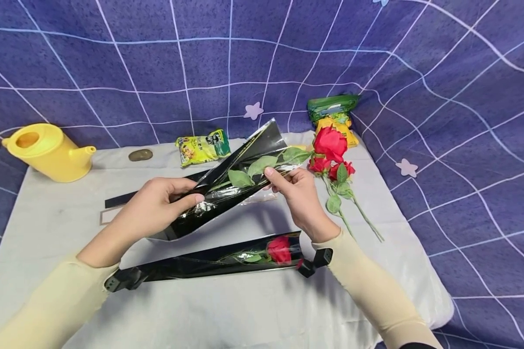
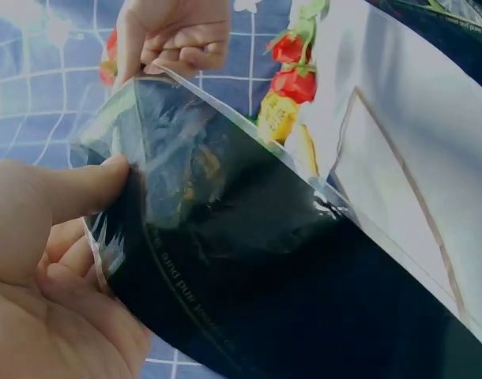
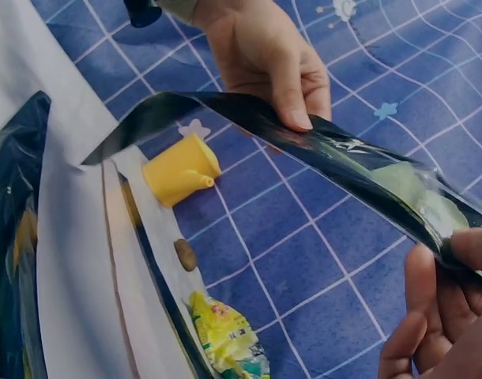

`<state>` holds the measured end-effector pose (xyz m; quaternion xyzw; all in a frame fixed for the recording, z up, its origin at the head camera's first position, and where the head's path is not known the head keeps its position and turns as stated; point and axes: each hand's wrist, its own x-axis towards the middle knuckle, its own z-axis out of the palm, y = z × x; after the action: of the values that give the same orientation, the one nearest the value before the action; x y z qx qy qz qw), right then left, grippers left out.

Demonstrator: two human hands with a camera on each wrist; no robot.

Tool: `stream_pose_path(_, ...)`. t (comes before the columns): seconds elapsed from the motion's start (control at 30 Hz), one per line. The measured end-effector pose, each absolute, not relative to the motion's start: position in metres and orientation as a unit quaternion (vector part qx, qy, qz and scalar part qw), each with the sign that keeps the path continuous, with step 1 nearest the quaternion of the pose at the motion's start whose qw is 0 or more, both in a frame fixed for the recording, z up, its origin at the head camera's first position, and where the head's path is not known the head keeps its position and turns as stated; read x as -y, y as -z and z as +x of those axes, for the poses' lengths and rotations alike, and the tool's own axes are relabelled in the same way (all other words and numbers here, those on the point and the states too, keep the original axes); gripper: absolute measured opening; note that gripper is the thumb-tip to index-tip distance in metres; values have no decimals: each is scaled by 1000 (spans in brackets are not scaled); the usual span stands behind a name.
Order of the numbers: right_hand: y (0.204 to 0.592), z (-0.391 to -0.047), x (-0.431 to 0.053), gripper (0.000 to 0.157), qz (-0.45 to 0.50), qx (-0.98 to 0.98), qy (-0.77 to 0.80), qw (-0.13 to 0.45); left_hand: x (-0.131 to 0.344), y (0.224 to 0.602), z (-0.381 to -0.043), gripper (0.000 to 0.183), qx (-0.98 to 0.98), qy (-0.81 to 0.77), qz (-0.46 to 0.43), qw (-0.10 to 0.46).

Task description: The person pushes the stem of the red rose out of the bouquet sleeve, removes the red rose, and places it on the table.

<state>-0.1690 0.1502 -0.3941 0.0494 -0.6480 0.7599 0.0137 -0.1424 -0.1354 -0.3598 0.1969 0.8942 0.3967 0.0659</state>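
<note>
Above the table both hands hold a black and clear flower sleeve (image 1: 214,213), tilted up to the right. My left hand (image 1: 153,206) pinches its left part between thumb and fingers. At the right, my right hand (image 1: 300,198) grips the sleeve's edge by the green leaves (image 1: 262,167) of a rose, whose stem lies along the sleeve. A red rose head (image 1: 330,144) shows just beyond the right hand. In front, a second black sleeve (image 1: 188,264) lies flat with a red rose (image 1: 279,249) in it. The left wrist view shows the sleeve's printed black side (image 2: 249,260).
Loose roses with green stems (image 1: 368,223) lie at the table's right. Along the back stand a yellow watering can (image 1: 54,155), a brown oval object (image 1: 140,154), a yellow-green packet (image 1: 203,148) and a green packet (image 1: 329,107). A pale-bordered sheet (image 1: 109,216) lies behind the left hand.
</note>
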Motion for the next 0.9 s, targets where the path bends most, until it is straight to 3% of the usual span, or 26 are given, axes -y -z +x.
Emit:
stream_pose_path(0.2, 397, -166, -153, 12, 87, 581, -809, -14, 140, 358, -141, 32, -888, -417, 174, 84)
stream_pose_path(0.4, 404, -165, -155, 24, 73, 452, -888, -36, 143, 356, -141, 36, -883, -435, 156, 83)
stream_pose_path(0.63, 412, -168, -166, 21, 21, 329, -944, -7, 151, 360, -145, 43, -880, -441, 137, 111)
stream_pose_path(0.9, 410, -173, -169, 17, -18, 337, -941, 20, 157, 367, -148, 45, -875, -445, 136, 133)
